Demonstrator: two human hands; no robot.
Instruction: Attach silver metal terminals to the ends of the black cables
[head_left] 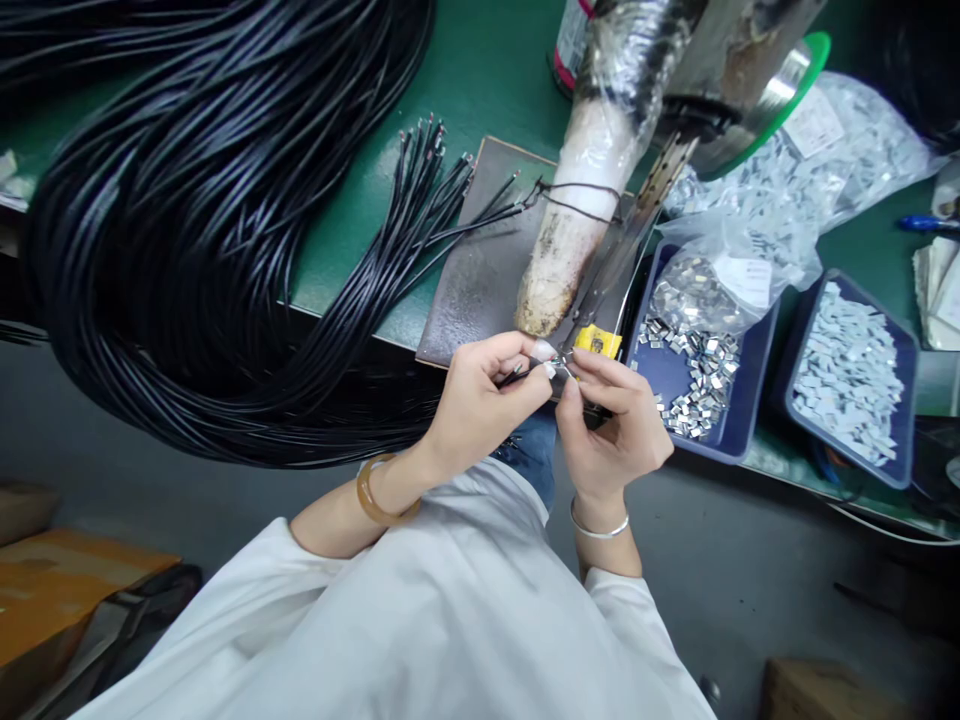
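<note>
My left hand (487,395) is closed, pinching the stripped end of a black cable (516,375) between thumb and forefinger. Fine wires show at the cable's tip. Close beside it, my right hand (616,420) holds a small metal connector (564,366) at its fingertips, up against the wires. Exactly how the wires and connector meet is too small to make out. Just above my fingers are the blunt end of a white tube wrapped in plastic film (564,215) and a yellow tag (598,342) below a slanted metal bracket (637,225).
A thick bundle of black cables (187,250) covers the left of the green table (480,60). On the right stand a blue bin of metal connectors (750,400) and a bin of pale plastic pieces (847,375). Plastic bags (862,150) and a green-rimmed spool (814,75) lie behind.
</note>
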